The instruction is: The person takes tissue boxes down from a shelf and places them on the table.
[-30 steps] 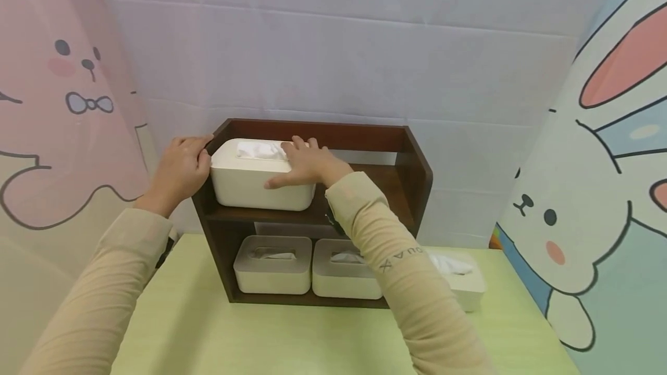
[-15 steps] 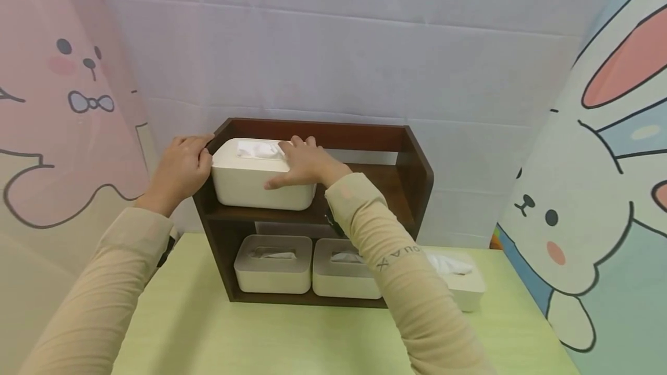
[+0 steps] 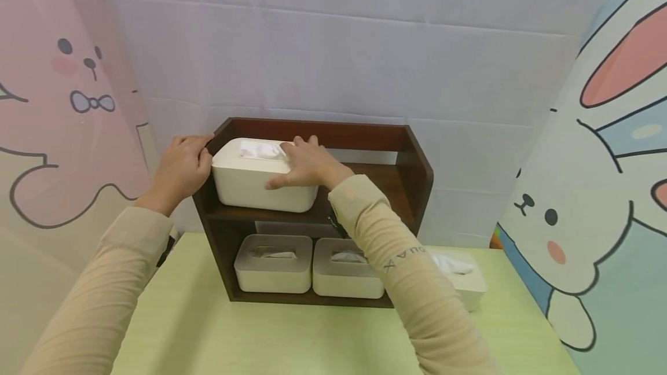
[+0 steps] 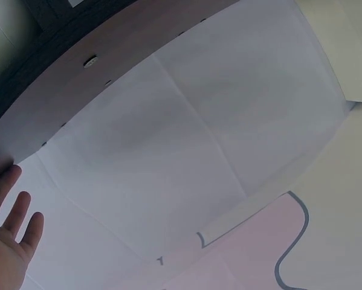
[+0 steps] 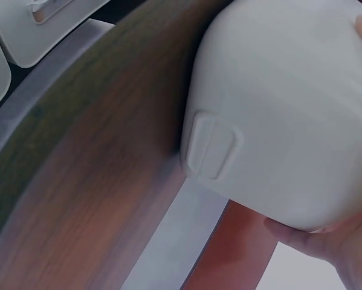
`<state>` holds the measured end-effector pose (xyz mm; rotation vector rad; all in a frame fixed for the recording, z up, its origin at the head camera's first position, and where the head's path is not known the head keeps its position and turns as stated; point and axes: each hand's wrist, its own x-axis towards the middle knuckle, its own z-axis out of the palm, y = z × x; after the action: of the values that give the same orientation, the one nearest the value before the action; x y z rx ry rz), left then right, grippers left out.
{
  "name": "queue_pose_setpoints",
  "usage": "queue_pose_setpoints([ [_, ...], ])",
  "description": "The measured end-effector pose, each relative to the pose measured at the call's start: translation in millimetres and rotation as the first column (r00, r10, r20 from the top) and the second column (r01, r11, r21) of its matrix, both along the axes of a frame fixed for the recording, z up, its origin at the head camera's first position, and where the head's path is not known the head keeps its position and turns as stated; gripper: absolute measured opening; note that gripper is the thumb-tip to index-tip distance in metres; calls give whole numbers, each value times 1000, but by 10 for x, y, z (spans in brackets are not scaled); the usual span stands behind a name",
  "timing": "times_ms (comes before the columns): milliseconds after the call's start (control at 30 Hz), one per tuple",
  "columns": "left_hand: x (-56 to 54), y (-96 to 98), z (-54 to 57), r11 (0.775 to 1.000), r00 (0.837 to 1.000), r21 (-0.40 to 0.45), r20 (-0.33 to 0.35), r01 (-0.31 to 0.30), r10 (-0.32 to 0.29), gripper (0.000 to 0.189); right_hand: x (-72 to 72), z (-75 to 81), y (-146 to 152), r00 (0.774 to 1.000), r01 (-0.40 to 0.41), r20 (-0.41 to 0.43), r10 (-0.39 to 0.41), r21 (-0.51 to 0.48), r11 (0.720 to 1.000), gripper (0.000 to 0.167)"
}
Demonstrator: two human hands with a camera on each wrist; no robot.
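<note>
Left arm [image 3: 106,282]: extended forward. Right arm [image 3: 409,274]: extended forward, angled across to the left. Left hand [image 3: 180,168]: bare, raised; three fingers [image 4: 16,214] seen parted and nearly straightened in the left wrist view. Right hand [image 3: 311,165]: bare, held palm down in a wide grip, thumb [image 3: 280,180] set apart from the fingers.

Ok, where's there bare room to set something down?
On the upper shelf, between the tissue box under the right hand and the right side panel, partly behind the right sleeve. Also the table in front of the shelf unit. Crowded: the lower shelf, where two boxes sit side by side; its right end is hidden.
</note>
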<state>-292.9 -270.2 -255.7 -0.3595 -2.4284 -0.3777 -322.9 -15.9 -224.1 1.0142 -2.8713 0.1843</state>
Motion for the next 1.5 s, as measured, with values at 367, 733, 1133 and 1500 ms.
queue_pose_setpoints([
  [367, 35, 5, -9, 999, 999, -6, -4, -34, 34, 43, 40, -60, 55, 999, 1, -37, -2, -28, 1000, 91],
  [733, 40, 5, -9, 999, 999, -18, -30, -27, 27, 42, 115, -53, 182, 998, -4, -66, -1, -74, 997, 94],
  [1133, 31, -1, 14, 999, 999, -23, -44, -29, 28, 42, 340, -2, 358, 988, -78, -136, 68, -74, 994, 91],
  [1500, 15, 7, 6, 999, 998, -27, -45, -40, 38, 42, 650, -27, 567, 985, -103, -143, 96, -41, 994, 95],
])
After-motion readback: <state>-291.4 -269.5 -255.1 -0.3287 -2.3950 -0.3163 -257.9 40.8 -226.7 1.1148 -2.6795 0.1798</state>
